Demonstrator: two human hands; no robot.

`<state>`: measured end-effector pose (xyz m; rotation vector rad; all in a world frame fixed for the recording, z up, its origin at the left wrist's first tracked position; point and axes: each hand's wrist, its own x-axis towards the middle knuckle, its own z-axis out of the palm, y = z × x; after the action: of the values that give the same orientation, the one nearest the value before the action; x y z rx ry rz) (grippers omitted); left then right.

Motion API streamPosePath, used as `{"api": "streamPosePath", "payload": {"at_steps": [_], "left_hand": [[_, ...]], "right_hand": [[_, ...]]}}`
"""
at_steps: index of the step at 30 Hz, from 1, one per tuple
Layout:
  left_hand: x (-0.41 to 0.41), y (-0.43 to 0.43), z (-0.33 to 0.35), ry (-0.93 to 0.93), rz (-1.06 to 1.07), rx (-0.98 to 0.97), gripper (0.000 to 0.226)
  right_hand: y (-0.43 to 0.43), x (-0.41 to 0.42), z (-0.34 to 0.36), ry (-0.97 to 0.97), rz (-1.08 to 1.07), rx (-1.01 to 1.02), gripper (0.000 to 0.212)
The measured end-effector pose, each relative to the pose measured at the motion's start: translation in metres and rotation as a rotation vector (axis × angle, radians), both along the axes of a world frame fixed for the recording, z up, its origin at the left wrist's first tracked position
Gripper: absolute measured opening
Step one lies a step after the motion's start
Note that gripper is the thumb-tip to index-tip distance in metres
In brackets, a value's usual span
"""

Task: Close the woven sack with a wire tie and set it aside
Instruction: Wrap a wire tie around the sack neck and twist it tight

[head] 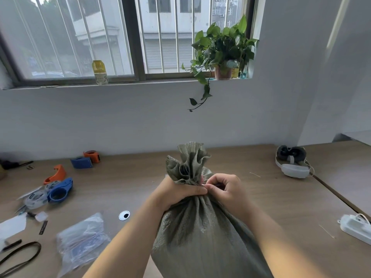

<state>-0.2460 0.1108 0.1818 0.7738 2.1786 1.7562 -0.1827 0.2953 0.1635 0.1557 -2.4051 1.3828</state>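
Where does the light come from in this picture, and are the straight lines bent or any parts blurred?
Head view: daylight enters through the barred window behind the desk, so the woven sack looks dim on its near side; the wide lens bows the sill and desk edge; the clear plastic bag at the lower left looks soft.

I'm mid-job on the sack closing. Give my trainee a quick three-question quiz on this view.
1. True or false: the left hand grips the gathered neck of the grey-green woven sack.
2. Where do the right hand fingers pinch? A) at the neck B) at the sack's base
3. Fill in: the white headset lies to the sack's ____.

Key: 1 true; 2 A; 3 right
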Motion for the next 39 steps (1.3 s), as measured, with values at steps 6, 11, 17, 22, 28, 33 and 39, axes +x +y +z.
{"api": "streamPosePath", "payload": {"at_steps": [6, 11, 17, 22, 28, 33, 39], "left_hand": [[-0.002, 0.001, -0.002, 0.106, -0.021, -0.074, 0.012], [-0.004, 0.009, -0.011, 0.094, 0.062, -0.005, 0.015], [-0.004, 0.014, -0.021, 0.141, 0.153, 0.011, 0.024], [-0.004, 0.015, -0.019, 0.124, 0.178, 0.041, 0.049], [0.001, 0.015, -0.015, 0.095, 0.126, 0.035, 0.020], [0.003, 0.013, -0.011, 0.063, 0.042, 0.074, 0.024], [0.008, 0.017, -0.007, 0.036, -0.066, 0.069, 0.025]], "right_hand": [[0.003, 0.010, 0.007, -0.106, 0.108, -0.315, 0.005], [-0.006, 0.010, 0.000, -0.127, 0.026, -0.581, 0.010], [-0.018, 0.009, -0.002, -0.159, -0.044, -0.899, 0.020], [-0.020, 0.007, 0.000, -0.246, -0.078, -1.037, 0.018], [-0.017, -0.001, 0.011, -0.307, -0.075, -0.932, 0.008], [-0.009, -0.011, 0.030, -0.353, 0.025, -0.585, 0.013], [-0.017, -0.019, 0.056, -0.368, 0.103, -0.204, 0.032]]}}
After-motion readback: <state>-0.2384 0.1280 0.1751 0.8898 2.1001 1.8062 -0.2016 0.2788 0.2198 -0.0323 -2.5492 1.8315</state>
